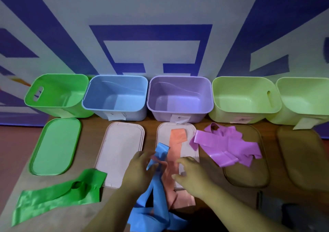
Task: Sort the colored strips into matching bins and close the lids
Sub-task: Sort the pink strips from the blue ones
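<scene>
Pinched by the left hand [140, 167], the blue strip [154, 196] needs teasing off the orange strip [177, 135] under the right hand [191, 175], whose hold is unclear, toward the blue bin [135, 115].

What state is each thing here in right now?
green bin: open, empty
blue bin: open, empty
purple bin: open, empty
two pale bins: open, empty
lids: all off, lying flat
green strip: loose on table
blue strip: gripped by left hand
orange strip: lying on a white lid
pink strips: heaped on a brown lid
right hand: beside orange strip, grip unclear
</scene>
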Demonstrator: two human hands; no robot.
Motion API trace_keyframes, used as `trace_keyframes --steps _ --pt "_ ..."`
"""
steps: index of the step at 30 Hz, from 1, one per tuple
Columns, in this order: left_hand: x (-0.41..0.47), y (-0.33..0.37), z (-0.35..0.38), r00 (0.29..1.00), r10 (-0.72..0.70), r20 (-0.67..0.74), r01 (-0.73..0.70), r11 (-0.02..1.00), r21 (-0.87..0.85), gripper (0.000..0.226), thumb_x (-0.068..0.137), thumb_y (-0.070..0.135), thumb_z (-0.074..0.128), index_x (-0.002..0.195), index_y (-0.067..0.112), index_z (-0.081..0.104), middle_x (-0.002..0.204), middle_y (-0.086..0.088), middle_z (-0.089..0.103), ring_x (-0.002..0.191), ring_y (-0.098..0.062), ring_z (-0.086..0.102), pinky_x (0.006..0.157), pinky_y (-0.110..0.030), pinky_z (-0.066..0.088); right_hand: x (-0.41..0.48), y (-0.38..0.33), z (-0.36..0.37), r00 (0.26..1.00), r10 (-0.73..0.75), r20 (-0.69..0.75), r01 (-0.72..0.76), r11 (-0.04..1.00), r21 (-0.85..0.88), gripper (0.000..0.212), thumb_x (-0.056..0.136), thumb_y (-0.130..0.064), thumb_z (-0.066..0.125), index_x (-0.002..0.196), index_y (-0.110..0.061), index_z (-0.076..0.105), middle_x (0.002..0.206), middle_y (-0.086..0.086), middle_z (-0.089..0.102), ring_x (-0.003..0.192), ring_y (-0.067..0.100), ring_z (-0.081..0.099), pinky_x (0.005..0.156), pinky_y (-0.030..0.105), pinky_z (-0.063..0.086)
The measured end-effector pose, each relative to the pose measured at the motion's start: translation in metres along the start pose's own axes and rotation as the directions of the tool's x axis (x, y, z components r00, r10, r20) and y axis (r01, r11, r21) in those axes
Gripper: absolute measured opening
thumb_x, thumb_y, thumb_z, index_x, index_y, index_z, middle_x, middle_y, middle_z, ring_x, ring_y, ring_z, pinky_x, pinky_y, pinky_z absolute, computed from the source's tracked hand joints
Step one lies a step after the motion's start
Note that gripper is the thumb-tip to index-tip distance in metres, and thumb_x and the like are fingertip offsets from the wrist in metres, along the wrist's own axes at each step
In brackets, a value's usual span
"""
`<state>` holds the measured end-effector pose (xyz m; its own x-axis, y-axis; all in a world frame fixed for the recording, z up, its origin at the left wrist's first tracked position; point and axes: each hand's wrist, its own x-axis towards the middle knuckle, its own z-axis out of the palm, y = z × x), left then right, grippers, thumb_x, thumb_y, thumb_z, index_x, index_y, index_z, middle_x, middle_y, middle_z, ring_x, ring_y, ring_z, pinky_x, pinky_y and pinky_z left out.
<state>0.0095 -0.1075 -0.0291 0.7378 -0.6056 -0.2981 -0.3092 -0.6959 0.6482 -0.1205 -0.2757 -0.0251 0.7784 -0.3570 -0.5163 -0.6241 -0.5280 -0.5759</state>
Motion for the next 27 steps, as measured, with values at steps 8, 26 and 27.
trace_keyframes --steps 8,26,27 --pt "0.027 -0.016 -0.013 0.998 0.042 0.044 -0.054 0.942 0.332 0.022 0.086 0.046 0.060 0.108 0.047 0.065 0.127 0.010 0.053 0.109 -0.026 0.054 0.086 -0.036 0.049 0.010 -0.018 0.029 0.980 0.175 -0.090 -0.159 0.974 0.160 0.068 0.078 -0.048 0.073 0.139 -0.031 0.047 0.135 -0.007 0.050 0.118 0.013 0.053 0.091 0.020 0.041" --pt "0.022 -0.022 -0.020 0.997 -0.075 -0.010 0.075 0.996 -0.043 0.014 0.092 0.023 0.065 0.086 0.035 0.070 0.090 0.013 0.065 0.082 -0.007 0.062 0.073 -0.018 0.050 0.015 -0.034 0.051 0.985 0.139 -0.099 -0.128 0.985 0.115 0.035 0.082 -0.038 0.070 0.114 -0.026 0.063 0.110 -0.008 0.061 0.101 0.015 0.060 0.089 0.026 0.049" --pt "0.019 -0.019 -0.022 0.996 -0.087 -0.023 0.085 0.991 -0.103 0.024 0.091 0.017 0.066 0.083 0.040 0.066 0.089 0.016 0.065 0.083 -0.005 0.063 0.075 -0.018 0.052 0.012 -0.034 0.052 0.987 0.128 -0.100 -0.115 0.985 0.126 0.027 0.083 -0.035 0.069 0.108 -0.028 0.064 0.105 -0.010 0.064 0.095 0.014 0.061 0.084 0.026 0.050"
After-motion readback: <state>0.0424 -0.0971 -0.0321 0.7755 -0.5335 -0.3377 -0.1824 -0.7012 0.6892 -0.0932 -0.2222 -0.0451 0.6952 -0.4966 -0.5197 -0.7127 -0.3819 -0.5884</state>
